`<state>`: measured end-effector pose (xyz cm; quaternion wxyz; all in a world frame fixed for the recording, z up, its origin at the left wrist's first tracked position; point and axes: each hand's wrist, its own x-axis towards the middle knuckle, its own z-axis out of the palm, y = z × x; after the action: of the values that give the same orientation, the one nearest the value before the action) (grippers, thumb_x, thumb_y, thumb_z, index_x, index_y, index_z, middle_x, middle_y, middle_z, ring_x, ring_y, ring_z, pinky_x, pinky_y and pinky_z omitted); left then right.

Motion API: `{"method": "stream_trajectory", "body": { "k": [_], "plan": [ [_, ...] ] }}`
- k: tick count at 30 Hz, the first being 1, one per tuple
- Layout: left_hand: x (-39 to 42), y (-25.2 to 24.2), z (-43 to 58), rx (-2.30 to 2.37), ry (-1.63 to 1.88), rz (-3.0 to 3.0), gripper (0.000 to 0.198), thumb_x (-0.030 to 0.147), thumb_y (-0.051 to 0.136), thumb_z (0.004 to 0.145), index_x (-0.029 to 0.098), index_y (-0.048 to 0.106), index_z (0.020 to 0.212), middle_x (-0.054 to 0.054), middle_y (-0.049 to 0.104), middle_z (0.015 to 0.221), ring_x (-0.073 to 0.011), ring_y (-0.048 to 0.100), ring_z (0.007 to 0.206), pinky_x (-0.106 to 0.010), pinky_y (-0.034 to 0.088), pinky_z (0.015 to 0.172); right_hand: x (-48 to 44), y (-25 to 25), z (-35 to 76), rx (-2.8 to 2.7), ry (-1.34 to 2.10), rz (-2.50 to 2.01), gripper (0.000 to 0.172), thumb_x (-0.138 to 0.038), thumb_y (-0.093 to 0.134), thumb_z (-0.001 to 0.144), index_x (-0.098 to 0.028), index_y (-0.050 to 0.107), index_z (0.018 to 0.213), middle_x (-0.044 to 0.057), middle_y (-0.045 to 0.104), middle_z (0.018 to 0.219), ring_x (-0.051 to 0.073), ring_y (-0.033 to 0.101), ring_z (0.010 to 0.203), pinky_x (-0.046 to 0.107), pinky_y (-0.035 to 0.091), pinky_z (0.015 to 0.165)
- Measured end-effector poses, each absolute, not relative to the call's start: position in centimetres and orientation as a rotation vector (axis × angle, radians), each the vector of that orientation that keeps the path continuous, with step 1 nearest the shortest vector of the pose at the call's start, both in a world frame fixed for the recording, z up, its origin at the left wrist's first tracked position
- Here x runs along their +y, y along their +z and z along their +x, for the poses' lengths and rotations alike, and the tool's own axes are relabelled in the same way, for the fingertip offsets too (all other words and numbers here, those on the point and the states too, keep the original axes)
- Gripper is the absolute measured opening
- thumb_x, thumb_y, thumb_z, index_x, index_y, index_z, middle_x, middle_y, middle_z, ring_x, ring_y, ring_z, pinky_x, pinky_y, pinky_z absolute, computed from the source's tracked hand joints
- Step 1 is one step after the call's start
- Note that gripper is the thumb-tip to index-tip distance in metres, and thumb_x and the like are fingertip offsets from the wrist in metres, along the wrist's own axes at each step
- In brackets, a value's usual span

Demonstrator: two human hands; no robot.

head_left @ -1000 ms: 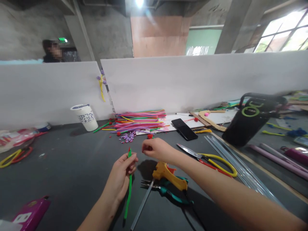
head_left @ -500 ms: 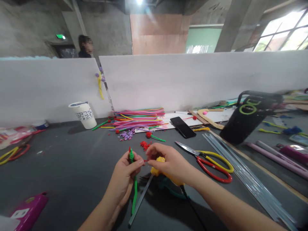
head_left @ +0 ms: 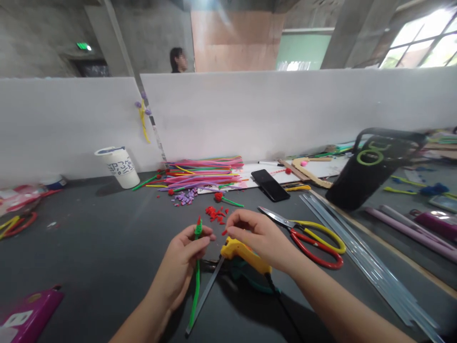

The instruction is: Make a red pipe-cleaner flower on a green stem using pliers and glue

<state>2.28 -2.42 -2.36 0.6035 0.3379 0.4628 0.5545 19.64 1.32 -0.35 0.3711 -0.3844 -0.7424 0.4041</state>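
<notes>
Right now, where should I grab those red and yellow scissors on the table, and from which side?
Take the scissors by the red and yellow loop handles, coming from the right. The handles lie toward your right hand, while the open blades point away to the left, toward the phone.

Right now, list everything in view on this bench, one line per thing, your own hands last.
green stem: 1, green with a red tip, in the left grip
red piece: 1, red, small, at the right fingertips
glue gun: 1, yellow, under the right hand
red bits: several, red, beyond the hands
scissors: 1, yellow and red handles, right of the hands
phone: 1, black, farther back
fuzzy sticks: a pile, mixed colours, by the white wall
cup: 1, white, back left
clear rods: several, right side
left hand: holds the stem
right hand: pinches the red piece
</notes>
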Motion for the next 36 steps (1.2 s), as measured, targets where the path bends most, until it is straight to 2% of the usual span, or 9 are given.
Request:
{"method": "stream_trajectory", "body": {
  "k": [3, 7, 11, 16, 21, 25, 28, 33, 36],
  "plan": [
    [-2.7, -2.5, 2.6, 1.070, 1.228, 0.802, 0.014, 0.021, 0.071, 0.067, 0.010, 0.071, 0.076, 0.001, 0.061, 0.059, -0.0064, 0.045, 0.054, -0.016, 0.035, 0.054, 0.9, -0.7, 19.8, -1.918, 1.002, -1.015, 0.009, -0.022, 0.052, 0.078, -0.018, 0.056, 0.070, -0.002, 0.057, 0.069, 0.013, 0.052, 0.068, 0.025, 0.040, 0.063],
    [-2.9, -3.0, 3.1, 1.102, 1.142, 0.888, 0.025, 0.036, 0.064, 0.077, 0.012, 0.070, 0.074, -0.001, 0.063, 0.058, -0.0033, 0.034, 0.041, -0.017, 0.025, 0.044, 0.7, -1.0, 20.0, -1.918, 0.952, -1.044, 0.009, -0.018, 0.052, 0.077, -0.019, 0.055, 0.069, -0.002, 0.057, 0.068, 0.013, 0.051, 0.066, 0.024, 0.039, 0.062],
    [-3.0, -3.0, 3.0, 1.120, 1.110, 0.926, 0.025, 0.035, 0.069, 0.073, 0.014, 0.063, 0.062, 0.006, 0.050, 0.047, -0.0030, 0.028, 0.040, -0.017, 0.020, 0.042, 0.6, -1.2, 20.2, -1.927, 0.934, -1.044, 0.009, -0.016, 0.052, 0.077, -0.019, 0.054, 0.069, -0.003, 0.057, 0.066, 0.012, 0.051, 0.064, 0.022, 0.039, 0.061],
    [-3.0, -2.6, 2.9, 1.137, 1.123, 0.946, 0.021, 0.036, 0.068, 0.075, 0.017, 0.067, 0.082, 0.005, 0.056, 0.061, -0.0056, 0.035, 0.048, -0.017, 0.028, 0.048, 0.4, -1.7, 20.0, -1.951, 0.914, -1.054, 0.010, -0.013, 0.053, 0.076, -0.019, 0.056, 0.069, -0.003, 0.058, 0.067, 0.011, 0.052, 0.064, 0.021, 0.039, 0.059],
    [-3.2, -2.6, 3.2, 1.142, 1.122, 0.986, 0.023, 0.037, 0.064, 0.078, 0.016, 0.068, 0.070, 0.002, 0.053, 0.057, -0.0093, 0.041, 0.053, -0.019, 0.032, 0.051, 0.3, -1.5, 20.0, -2.003, 0.882, -1.076, 0.010, -0.013, 0.052, 0.076, -0.018, 0.057, 0.070, -0.002, 0.060, 0.069, 0.012, 0.054, 0.065, 0.021, 0.039, 0.060],
    [-3.3, -2.7, 3.3, 1.076, 1.075, 1.027, 0.022, 0.035, 0.064, 0.079, 0.015, 0.072, 0.075, -0.004, 0.063, 0.071, -0.0137, 0.049, 0.062, -0.024, 0.038, 0.059, 0.1, -1.2, 20.0, -2.058, 0.834, -1.117, 0.010, -0.012, 0.054, 0.076, -0.019, 0.059, 0.071, -0.002, 0.063, 0.070, 0.012, 0.056, 0.067, 0.021, 0.039, 0.061],
    [-3.4, -2.7, 3.2, 1.093, 1.034, 1.086, 0.024, 0.036, 0.062, 0.080, 0.015, 0.072, 0.076, -0.002, 0.059, 0.061, -0.0136, 0.046, 0.058, -0.024, 0.035, 0.057, 0.0, -0.9, 20.0, -2.132, 0.790, -1.164, 0.010, -0.013, 0.054, 0.079, -0.019, 0.061, 0.074, -0.002, 0.065, 0.072, 0.011, 0.057, 0.069, 0.020, 0.040, 0.062],
    [-3.2, -2.2, 2.9, 1.210, 1.103, 1.089, 0.027, 0.040, 0.059, 0.081, 0.016, 0.070, 0.074, 0.006, 0.039, 0.044, -0.0100, 0.028, 0.047, -0.022, 0.023, 0.049, 0.3, -0.5, 21.1, -2.244, 0.578, -1.417, 0.018, -0.031, 0.060, 0.079, -0.014, 0.065, 0.083, 0.011, 0.064, 0.085, 0.024, 0.059, 0.080, 0.032, 0.041, 0.068],
    [-3.1, -1.9, 2.7, 1.221, 1.179, 1.068, 0.029, 0.041, 0.058, 0.080, 0.016, 0.069, 0.072, 0.005, 0.043, 0.049, -0.0099, 0.029, 0.048, -0.022, 0.024, 0.049, 0.3, -1.2, 21.5, -2.289, 0.513, -1.557, 0.029, -0.038, 0.067, 0.070, -0.010, 0.065, 0.078, 0.016, 0.062, 0.083, 0.031, 0.058, 0.080, 0.037, 0.041, 0.067]
  ]
}}
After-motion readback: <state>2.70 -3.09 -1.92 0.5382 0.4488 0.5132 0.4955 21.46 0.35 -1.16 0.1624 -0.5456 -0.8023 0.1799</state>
